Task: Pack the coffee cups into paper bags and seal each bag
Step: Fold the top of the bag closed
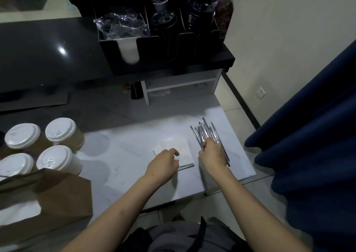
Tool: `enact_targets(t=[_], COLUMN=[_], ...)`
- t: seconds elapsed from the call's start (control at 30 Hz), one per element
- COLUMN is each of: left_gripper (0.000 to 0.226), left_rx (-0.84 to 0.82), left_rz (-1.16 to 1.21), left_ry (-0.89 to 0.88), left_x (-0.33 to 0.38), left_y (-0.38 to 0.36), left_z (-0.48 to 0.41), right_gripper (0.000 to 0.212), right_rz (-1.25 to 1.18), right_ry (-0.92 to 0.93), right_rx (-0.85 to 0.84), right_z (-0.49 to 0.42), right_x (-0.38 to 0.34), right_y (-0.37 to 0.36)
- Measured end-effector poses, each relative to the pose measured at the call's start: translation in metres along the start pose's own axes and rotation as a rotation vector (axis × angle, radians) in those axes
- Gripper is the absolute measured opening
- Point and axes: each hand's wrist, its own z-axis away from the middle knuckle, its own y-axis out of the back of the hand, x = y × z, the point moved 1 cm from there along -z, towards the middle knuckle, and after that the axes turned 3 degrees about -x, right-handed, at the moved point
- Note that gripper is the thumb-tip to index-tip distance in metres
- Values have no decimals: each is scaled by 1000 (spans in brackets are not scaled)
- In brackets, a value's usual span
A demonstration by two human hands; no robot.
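Several brown coffee cups with white lids (57, 132) stand at the left of the white marble table (134, 136). A brown paper bag (57, 197) with a cut-out handle lies at the near left. My left hand (163, 165) rests on a stack of white napkins (181, 147), and a wrapped straw lies along the stack's near edge. To the right, my right hand (213, 153) presses down on a pile of silver-wrapped straws (204, 132); its fingers are curled into the pile, and whether it grips one is hidden.
A black organiser (154, 45) with cup sleeves, lids and plastic wrap sits on a dark counter behind. A dark blue curtain (312, 136) hangs at the right. The table's right edge runs just beyond the straws.
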Motion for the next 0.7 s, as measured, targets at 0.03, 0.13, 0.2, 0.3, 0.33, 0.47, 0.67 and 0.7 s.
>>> enact_targets(t=[0.03,0.13,0.2,0.3,0.33,0.47,0.67,0.7], left_gripper=[32,33,33,35,34,35,34,33], left_rx=[3,13,17,24,28,42,81,95], left_rz=[-1,1,1,4,8,14,40,49], left_ry=[0,1,3,13,15,11,7,7], left_x=[0,1,1,2,3,4,1,0], left_y=[1,3,4,6,7,10,21,26], left_z=[1,3,5,7,8,12,23,26], right_gripper=[10,12,13,14,14,13,31,32], right_rz=[-2,-1,-6,-14,-22,-38,-128,-169], right_ry=[-4,-19,-27,-37,-40,-50,-64,-62], right_rx=[-5,-24,-39,-46,-40,-30,-4,-3], right_z=[0,1,1,2,3,8,17,19], right_x=[0,-2,-4,-6,-7,-10,-18,-21], right_y=[0,2,5,9,10,16,27,30])
